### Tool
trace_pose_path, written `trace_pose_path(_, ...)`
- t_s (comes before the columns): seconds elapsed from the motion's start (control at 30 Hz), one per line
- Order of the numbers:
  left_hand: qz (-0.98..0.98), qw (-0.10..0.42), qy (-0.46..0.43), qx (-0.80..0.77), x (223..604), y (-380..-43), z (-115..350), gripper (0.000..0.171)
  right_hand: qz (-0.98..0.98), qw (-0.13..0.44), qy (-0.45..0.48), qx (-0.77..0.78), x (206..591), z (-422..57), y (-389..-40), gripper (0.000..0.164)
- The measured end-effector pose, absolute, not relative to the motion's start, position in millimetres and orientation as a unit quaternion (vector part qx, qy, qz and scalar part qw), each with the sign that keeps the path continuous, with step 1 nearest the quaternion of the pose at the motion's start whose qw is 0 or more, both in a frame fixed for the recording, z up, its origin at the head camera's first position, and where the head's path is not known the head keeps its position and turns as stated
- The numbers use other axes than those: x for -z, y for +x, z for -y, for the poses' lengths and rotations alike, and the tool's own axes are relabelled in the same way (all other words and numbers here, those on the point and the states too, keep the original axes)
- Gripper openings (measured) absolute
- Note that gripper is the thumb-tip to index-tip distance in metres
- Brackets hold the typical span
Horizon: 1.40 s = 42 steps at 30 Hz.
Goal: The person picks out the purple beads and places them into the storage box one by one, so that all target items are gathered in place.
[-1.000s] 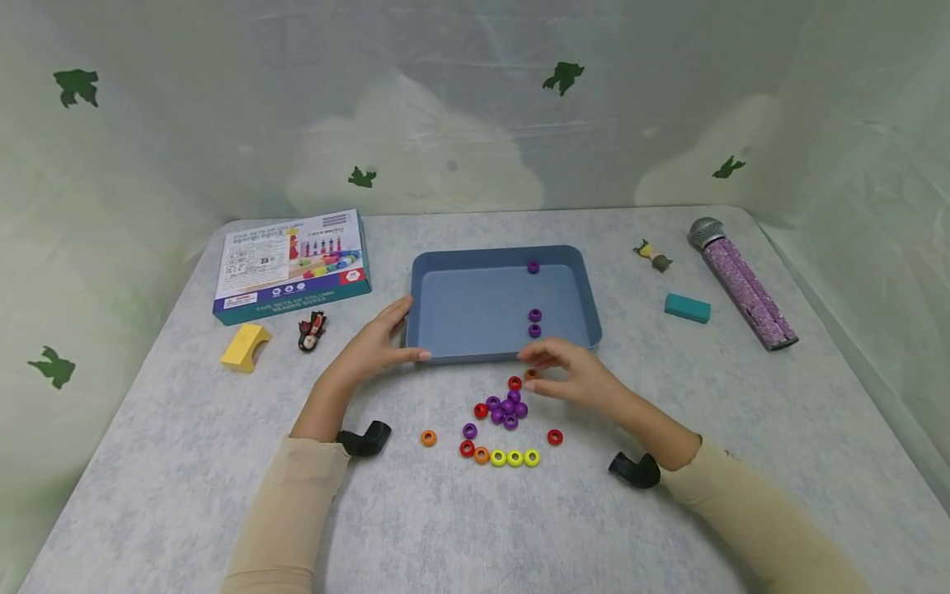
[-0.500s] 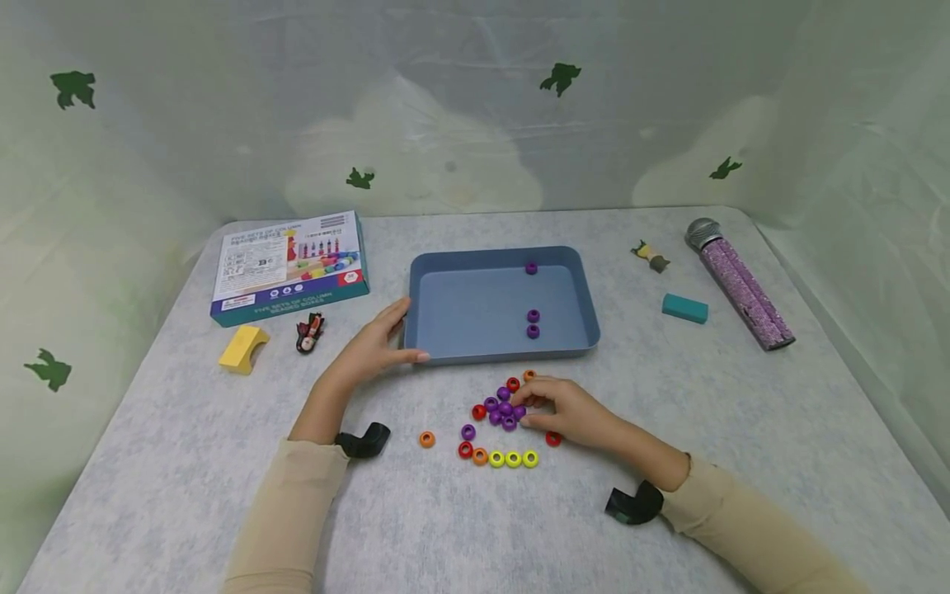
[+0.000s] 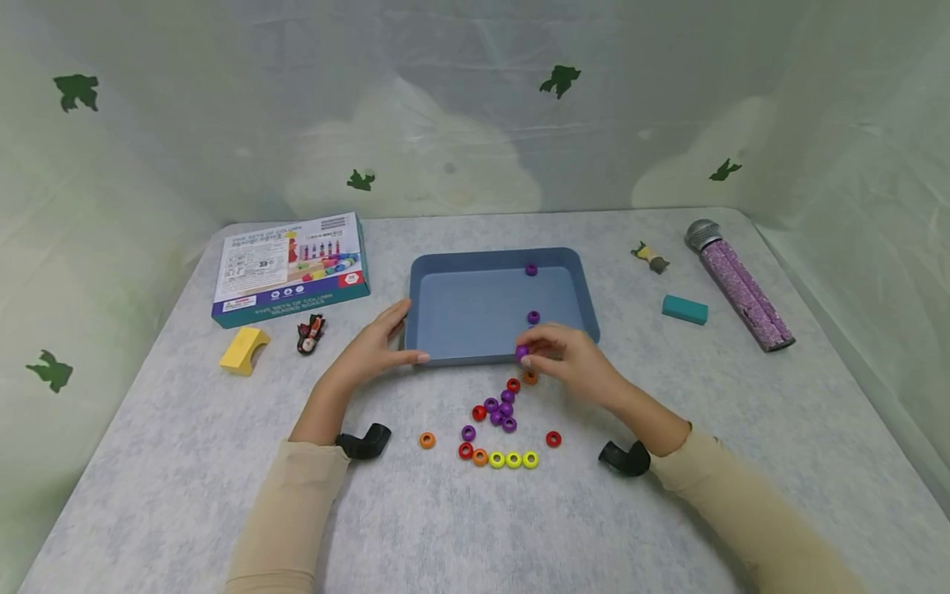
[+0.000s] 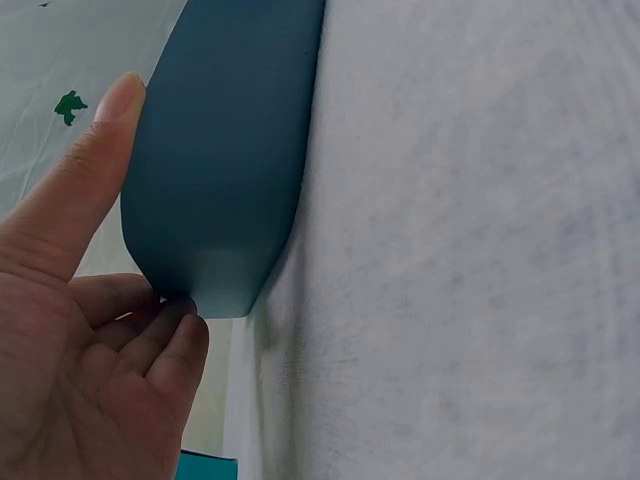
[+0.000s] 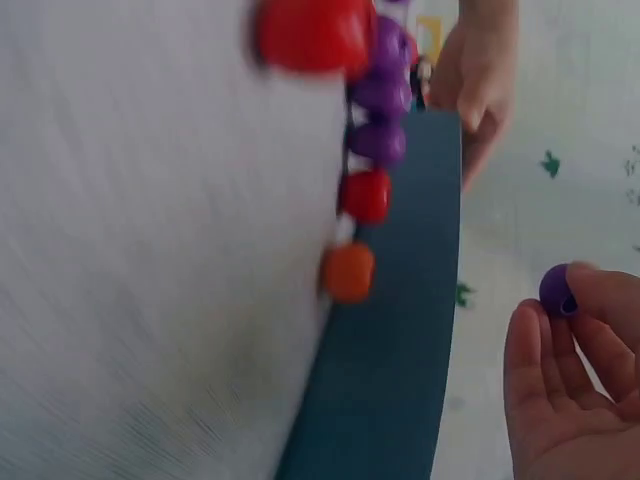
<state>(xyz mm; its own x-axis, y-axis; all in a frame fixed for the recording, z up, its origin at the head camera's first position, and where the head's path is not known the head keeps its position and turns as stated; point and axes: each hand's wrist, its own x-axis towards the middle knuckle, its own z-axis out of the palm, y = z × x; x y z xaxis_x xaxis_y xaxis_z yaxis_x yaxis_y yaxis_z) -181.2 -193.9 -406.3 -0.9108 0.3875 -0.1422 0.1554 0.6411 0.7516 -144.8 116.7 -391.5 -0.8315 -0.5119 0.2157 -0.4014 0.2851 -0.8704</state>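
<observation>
My right hand pinches a purple bead between thumb and fingertips, over the front rim of the blue tray. In the right wrist view the held bead shows its hole. My left hand rests against the tray's front left corner, thumb along the front side and fingers at the left side; the left wrist view shows this hand touching the outer wall. Purple beads lie in the tray, partly hidden by my right hand. Before it lies a cluster of purple beads.
Red beads, orange beads and yellow beads lie in front. At left are a box, a yellow arch block and a small figure. At right are a teal block, another figure and a glittery microphone.
My right hand went from the tray's front edge down to the purple cluster, then came back up to the rim with one purple bead. The left hand stayed at the corner.
</observation>
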Motion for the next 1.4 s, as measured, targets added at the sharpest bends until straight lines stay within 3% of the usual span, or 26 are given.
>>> trace_pose_path(0.2,-0.892,0.153,0.149,-0.398,395,-175,190,0.094,-0.824,0.014,-0.251,0.508,393,-114,-188,0.024)
trace_pose_path(0.5,-0.888,0.151,0.154,-0.407,375,-165,181,0.089,-0.869,0.069,-0.19,0.453,412,-110,-223,0.023)
trace_pose_path(0.77,-0.891,0.146,0.154,-0.402,402,-180,192,0.095,-0.887,0.11,-0.18,0.411,412,-108,-226,0.019)
trace_pose_path(0.97,-0.893,0.138,0.157,-0.399,406,-181,193,0.097,-0.869,0.096,-0.205,0.44,404,-110,-217,0.031)
trace_pose_path(1.2,-0.89,0.141,0.159,-0.404,404,-180,193,0.096,-0.817,0.047,-0.312,0.483,394,-111,-177,0.036)
trace_pose_path(1.4,-0.89,0.143,0.158,-0.404,406,-181,194,0.097,-0.797,0.114,-0.337,0.487,394,-109,-139,0.029)
